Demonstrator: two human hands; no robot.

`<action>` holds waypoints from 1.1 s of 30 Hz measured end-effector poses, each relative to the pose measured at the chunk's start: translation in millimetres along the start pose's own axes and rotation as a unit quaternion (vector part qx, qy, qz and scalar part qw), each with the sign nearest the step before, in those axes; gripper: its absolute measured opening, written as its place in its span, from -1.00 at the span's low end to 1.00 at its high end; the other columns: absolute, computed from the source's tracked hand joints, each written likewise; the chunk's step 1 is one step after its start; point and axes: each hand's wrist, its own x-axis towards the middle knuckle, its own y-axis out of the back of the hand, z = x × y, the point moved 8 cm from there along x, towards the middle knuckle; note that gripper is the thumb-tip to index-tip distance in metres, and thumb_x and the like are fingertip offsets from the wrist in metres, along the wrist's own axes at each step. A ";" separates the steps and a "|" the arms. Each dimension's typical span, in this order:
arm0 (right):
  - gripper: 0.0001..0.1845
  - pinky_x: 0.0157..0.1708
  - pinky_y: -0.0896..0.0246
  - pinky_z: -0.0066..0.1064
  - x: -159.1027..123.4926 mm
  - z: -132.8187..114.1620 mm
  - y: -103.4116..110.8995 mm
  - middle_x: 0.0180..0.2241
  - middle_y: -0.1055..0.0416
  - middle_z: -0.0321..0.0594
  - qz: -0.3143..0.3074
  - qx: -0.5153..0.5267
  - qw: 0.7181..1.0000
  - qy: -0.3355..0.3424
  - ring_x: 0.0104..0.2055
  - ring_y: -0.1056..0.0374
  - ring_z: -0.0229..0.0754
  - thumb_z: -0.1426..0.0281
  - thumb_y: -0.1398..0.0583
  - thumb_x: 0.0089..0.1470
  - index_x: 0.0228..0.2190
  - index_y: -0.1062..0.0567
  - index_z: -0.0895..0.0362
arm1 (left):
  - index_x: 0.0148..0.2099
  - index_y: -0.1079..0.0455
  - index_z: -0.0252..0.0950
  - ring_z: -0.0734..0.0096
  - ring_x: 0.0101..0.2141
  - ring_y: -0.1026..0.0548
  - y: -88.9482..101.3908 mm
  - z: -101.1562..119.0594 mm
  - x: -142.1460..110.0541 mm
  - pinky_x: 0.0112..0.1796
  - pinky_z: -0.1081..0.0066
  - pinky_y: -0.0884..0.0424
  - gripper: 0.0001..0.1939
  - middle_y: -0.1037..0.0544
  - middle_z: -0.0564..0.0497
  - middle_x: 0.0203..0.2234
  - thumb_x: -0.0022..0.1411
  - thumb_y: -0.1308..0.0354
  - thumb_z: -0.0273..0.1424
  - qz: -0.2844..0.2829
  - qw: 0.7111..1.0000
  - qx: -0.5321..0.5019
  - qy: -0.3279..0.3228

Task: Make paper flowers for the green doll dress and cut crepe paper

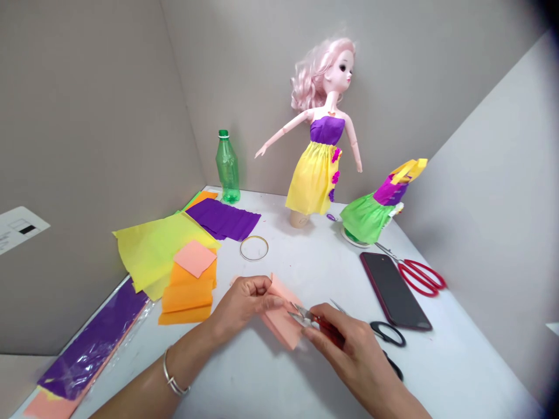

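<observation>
Folded peach crepe paper is held above the table, pinched between the thumb and fingers of my left hand. My right hand is closed around small red-handled snips. Their two metal blades are parted, with the paper's edge at them near my left thumb. Most of the snips' handle is hidden in my right palm. Partly behind that hand lies a pair of black-handled scissors.
At left lie yellow, orange and purple crepe paper, with a bangle nearby. Behind stand a green bottle, a doll and a small paper dress. A phone and red-handled scissors are at right.
</observation>
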 end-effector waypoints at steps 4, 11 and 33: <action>-0.63 -0.50 -0.04 -0.44 -0.1 -0.7 0.8 -0.58 -0.23 -0.35 0.002 0.000 1.000 0.002 -0.54 -0.12 -0.25 0.08 -0.06 0.22 -0.43 -0.39 0.09 | -0.31 -0.59 -0.31 0.32 -0.34 -0.56 -2.7 5.4 -1.1 -0.28 0.46 -0.38 -0.75 -0.67 -0.03 -0.36 0.12 -0.31 -0.20 -0.008 1.000 0.001 -0.015; -0.63 -0.50 -0.04 -0.45 0.3 2.6 1.7 -0.58 -0.23 -0.36 0.005 -0.002 1.000 -0.002 -0.54 -0.12 -0.26 0.07 -0.07 0.22 -0.42 -0.40 0.08 | -0.28 -0.56 -0.35 0.33 -0.36 -0.54 2.5 2.9 -1.1 -0.31 0.44 -0.37 -0.70 -0.65 -0.05 -0.36 0.11 -0.31 -0.18 0.015 1.000 -0.004 -0.008; -0.62 -0.47 0.00 -0.43 -0.5 6.0 -1.1 -0.56 -0.21 -0.36 -0.007 0.015 1.000 -0.008 -0.51 -0.09 -0.25 0.07 -0.07 0.22 -0.44 -0.38 0.09 | -0.35 -0.55 -0.30 0.38 -0.35 -0.50 -11.5 -3.5 -1.9 -0.32 0.48 -0.31 -0.75 -0.65 0.00 -0.34 0.09 -0.33 -0.20 0.007 1.000 -0.013 0.005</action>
